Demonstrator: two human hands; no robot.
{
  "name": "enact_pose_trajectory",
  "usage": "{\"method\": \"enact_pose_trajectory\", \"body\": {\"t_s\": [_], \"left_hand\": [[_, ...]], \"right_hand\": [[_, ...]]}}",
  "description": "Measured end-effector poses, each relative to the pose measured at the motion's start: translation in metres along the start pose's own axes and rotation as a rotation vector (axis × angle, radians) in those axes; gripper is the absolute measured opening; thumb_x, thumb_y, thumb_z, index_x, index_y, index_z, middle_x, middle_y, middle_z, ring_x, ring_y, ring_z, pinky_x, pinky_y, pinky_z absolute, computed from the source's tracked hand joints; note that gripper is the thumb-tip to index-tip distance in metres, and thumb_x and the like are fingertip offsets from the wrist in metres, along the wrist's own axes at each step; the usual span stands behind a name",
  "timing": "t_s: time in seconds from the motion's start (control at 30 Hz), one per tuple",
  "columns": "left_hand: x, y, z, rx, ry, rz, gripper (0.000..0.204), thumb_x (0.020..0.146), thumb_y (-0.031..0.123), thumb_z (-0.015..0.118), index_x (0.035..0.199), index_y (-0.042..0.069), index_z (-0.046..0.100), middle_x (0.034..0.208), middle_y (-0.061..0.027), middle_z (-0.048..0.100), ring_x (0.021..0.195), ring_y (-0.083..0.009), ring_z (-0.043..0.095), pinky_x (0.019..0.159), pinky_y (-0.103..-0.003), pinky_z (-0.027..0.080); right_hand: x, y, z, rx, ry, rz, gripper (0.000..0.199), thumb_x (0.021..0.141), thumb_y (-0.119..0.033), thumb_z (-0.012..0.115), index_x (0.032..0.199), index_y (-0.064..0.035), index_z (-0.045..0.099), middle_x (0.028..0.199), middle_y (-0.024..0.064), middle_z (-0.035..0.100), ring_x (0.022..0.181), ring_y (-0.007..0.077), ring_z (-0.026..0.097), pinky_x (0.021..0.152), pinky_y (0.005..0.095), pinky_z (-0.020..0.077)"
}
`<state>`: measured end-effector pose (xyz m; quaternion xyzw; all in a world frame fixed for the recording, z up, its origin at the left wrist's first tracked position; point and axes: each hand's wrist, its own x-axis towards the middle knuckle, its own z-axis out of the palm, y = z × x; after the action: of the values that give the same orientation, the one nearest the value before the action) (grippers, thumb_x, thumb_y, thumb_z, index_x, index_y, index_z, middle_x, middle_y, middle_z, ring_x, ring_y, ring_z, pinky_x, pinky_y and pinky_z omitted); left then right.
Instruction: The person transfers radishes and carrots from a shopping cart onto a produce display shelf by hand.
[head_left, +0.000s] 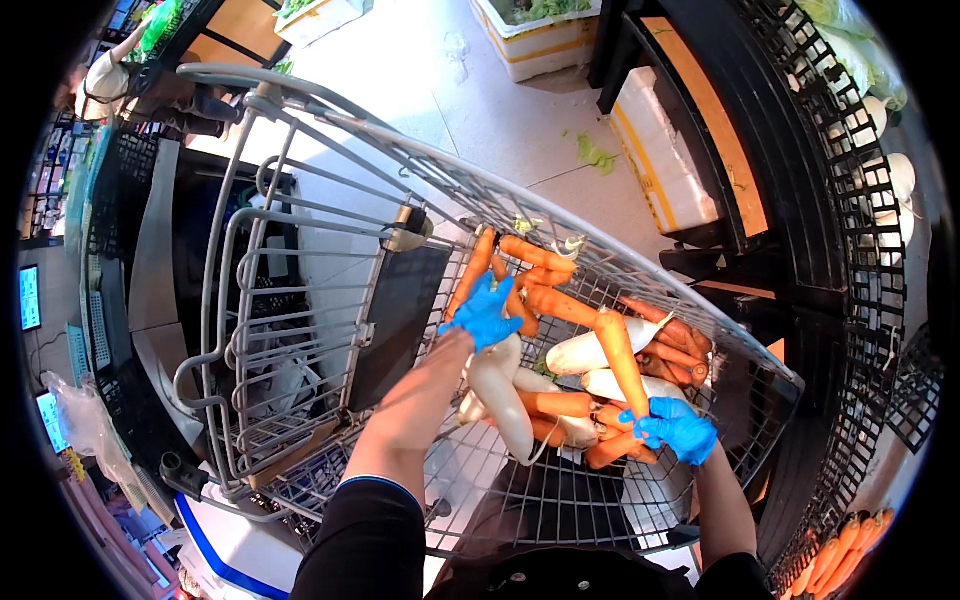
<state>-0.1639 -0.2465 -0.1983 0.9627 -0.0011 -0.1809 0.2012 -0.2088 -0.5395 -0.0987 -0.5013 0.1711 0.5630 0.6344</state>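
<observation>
My right hand [675, 430], in a blue glove, is closed round the lower end of a long orange carrot [618, 355]. That carrot slants up across the heap in a wire shopping cart [560, 505]. My left hand [485, 312], also gloved in blue, reaches into the cart with thumb and fingers apart. It touches the carrots [520, 305] beneath it. A white radish [500, 400] lies just below the left wrist, and another radish [590, 350] rests between the hands. More carrots [685, 345] are piled toward the cart's right side.
A dark flap [400, 320] hangs inside the cart's wire end. Black plastic crates [855, 200] holding white radishes line the right, with carrots [840, 555] at lower right. Foam boxes [535, 50] stand on the tiled floor, where leaf scraps [595, 155] lie. Another person [105, 85] is at upper left.
</observation>
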Motion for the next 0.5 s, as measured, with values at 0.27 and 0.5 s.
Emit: {"method": "enact_pose_trajectory", "body": {"t_s": [0.27,0.5], "left_hand": [[-0.013,0.059,-0.050,-0.195,-0.706,0.015,0.022,0.062,0.021,0.050,0.077,0.005,0.053,0.079,-0.0144,0.052,0.075,-0.0250,0.049,0.065,-0.030,0.038],[0.053,0.064,0.017,-0.184,0.102,-0.238,0.050,0.059,0.017,0.056,0.101,0.003,0.034,0.093,-0.0158,0.045,0.082,-0.0279,0.047,0.070,-0.032,0.039]], "right_hand": [[-0.017,0.000,0.005,-0.013,-0.014,0.038,0.025,0.069,-0.012,0.050,0.090,0.0006,0.048,0.063,0.0028,0.047,0.053,0.0067,0.040,0.047,0.0163,0.0327],[-0.036,0.017,0.005,0.142,-0.030,-0.003,0.028,0.068,-0.014,0.052,0.089,0.0041,0.048,0.060,0.0038,0.046,0.048,0.0077,0.039,0.042,0.0167,0.0312]]}}
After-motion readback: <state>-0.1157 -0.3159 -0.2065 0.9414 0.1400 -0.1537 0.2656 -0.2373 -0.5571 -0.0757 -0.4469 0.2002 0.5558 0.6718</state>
